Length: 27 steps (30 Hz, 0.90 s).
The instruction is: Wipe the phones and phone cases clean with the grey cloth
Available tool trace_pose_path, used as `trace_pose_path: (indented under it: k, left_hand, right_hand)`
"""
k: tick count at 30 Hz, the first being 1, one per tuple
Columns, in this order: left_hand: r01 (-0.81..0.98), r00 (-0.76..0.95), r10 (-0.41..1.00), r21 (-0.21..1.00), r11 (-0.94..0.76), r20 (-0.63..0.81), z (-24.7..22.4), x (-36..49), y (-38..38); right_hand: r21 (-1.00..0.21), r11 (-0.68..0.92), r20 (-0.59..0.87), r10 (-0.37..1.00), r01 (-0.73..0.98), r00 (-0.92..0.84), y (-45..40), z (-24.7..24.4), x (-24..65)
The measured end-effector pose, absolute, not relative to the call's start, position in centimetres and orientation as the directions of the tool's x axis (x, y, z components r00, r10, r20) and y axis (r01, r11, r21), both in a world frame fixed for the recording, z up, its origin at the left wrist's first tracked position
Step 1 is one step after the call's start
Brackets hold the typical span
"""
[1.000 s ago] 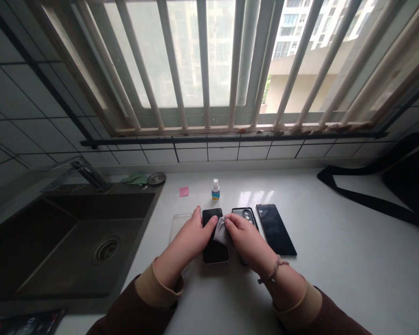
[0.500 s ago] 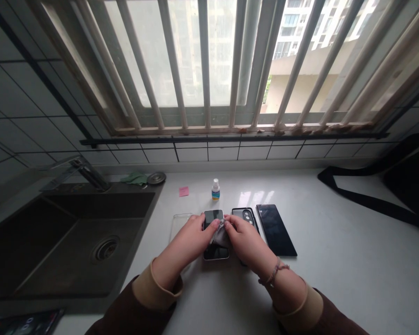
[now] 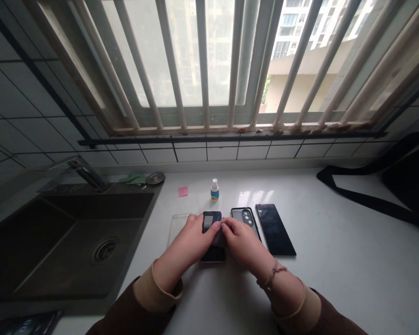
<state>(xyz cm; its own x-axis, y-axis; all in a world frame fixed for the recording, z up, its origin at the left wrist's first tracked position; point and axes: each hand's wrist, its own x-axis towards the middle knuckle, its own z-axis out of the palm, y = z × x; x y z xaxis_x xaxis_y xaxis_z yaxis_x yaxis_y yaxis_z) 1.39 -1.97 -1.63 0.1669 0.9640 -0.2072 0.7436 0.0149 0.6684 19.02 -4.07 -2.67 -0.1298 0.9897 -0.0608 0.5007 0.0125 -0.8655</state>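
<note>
The left hand (image 3: 185, 242) is holding the black phone (image 3: 211, 222) down flat while the right hand (image 3: 242, 242) is pinching a gray cloth (image 3: 219, 239) on it.

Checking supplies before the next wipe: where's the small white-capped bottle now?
In the head view, the small white-capped bottle stands on the white countertop, just beyond the black phone, with the pink sticky note to its left.

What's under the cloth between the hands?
The grey cloth lies over a black-screened phone; the phone's top and bottom ends show, but the left hand and the cloth cover its middle, so that part cannot be seen.
</note>
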Motion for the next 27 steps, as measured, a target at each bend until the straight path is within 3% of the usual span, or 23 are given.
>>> trace_pose_path:
  k: [27]
  left_hand:
    - [0.802, 0.153, 0.978, 0.596, -0.04, -0.141, -1.68, 2.33, -2.67]
  right_hand:
    - [-0.761, 0.131, 0.043, 0.988, 0.636, -0.151, -4.56, -3.28, 18.4]
